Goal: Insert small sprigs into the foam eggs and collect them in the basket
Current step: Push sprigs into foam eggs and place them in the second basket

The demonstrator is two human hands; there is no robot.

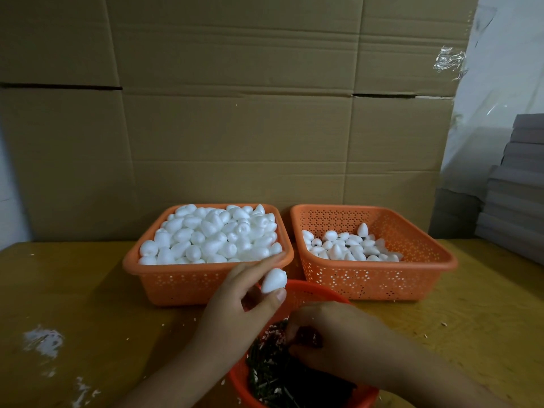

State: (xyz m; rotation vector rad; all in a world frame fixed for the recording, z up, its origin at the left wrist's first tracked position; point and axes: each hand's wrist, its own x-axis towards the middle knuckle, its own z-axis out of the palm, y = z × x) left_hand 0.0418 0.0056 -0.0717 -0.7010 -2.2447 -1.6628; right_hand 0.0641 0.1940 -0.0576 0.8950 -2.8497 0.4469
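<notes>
I'm digging my right hand (329,328) into the round red bowl (362,400) of dark wiry sprigs (273,378), fingers curled, though whether they're pinching one I can't tell. My left hand (235,307) is pinching a smooth white foam egg (273,280) above the bowl; I'm judging a straight push into its blunt end works best, before dropping it in the perforated orange right basket (412,278).

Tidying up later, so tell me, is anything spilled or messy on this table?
Yes. White foam crumbs are smeared and scattered on the table at the left, with more flecks to the right, likely shed from the eggs.
</notes>
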